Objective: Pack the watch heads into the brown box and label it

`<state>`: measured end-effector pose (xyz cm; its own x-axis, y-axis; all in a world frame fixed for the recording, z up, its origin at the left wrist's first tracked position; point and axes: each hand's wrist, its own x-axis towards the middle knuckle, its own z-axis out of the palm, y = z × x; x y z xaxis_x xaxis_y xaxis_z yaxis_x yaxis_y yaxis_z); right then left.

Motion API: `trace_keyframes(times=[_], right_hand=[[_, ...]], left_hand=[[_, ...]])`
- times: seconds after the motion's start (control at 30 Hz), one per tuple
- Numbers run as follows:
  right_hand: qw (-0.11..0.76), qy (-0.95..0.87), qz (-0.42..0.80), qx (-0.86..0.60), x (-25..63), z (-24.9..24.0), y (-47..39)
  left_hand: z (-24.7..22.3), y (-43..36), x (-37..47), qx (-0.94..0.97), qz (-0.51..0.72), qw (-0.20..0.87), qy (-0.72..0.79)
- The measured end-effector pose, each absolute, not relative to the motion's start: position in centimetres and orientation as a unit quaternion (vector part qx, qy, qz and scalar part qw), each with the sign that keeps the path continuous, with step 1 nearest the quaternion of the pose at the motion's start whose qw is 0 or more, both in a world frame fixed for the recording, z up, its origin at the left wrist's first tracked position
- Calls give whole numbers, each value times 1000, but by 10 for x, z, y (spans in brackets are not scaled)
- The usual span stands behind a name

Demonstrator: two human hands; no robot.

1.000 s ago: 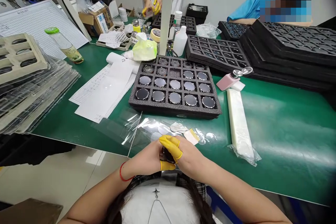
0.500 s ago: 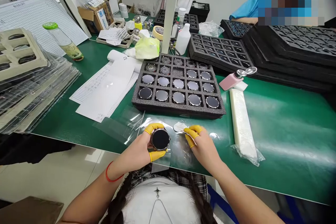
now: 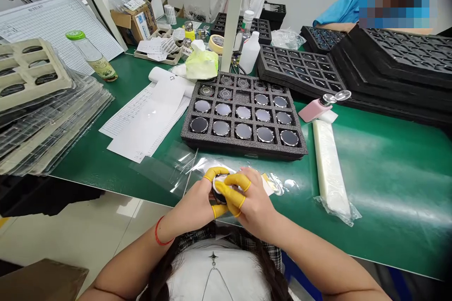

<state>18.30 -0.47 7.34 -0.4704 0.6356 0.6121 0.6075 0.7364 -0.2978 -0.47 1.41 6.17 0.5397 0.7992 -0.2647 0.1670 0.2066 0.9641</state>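
My left hand [image 3: 197, 200], with yellow finger cots, is closed around the edge of a round watch [image 3: 215, 194] near the table's front edge. A white wipe [image 3: 220, 178] lies against the watch's face, pinched and pressed there by the yellow-capped fingers of my right hand [image 3: 257, 204]. Most of the dark screen is hidden behind those fingers and the wipe. Just beyond my hands stands a black foam tray [image 3: 243, 148] holding several round watches, most with their screens up. One pocket in its second row from the back holds no watch.
Clear plastic film [image 3: 173, 167] lies beside my hands. To the right are a pink pump bottle [image 3: 313, 110] and a white packet of wipes [image 3: 331, 169]. Paper sheets [image 3: 148, 113], stacked plastic trays [image 3: 45, 122] and a green-capped bottle [image 3: 93, 59] occupy the left. Co-workers are across the table.
My right hand has moved left with the wipe, from beside the watch onto its face. The left hand keeps hold of the watch. The view has shifted slightly.
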Motion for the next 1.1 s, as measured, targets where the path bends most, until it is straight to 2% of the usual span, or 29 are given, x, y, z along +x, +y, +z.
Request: trace_keyframes(times=[0.13,0.33,0.7,0.9,1.1], right_hand=[[353,-871,23,-342,187,67,-14],[356,-850,-20,-388,200,69,1],[326,-907,85,-251,202,75,10],[275,-928,114,-222,222,75,8],[325,-910,130,-223,238,72,12]], left_hand=[[61,16,-11,573,253,653,427],[66,16,-8,548,240,689,409],[70,16,-3,588,208,685,377],[67,17,-3,586,213,691,367],[70,16,-4,567,204,711,363]])
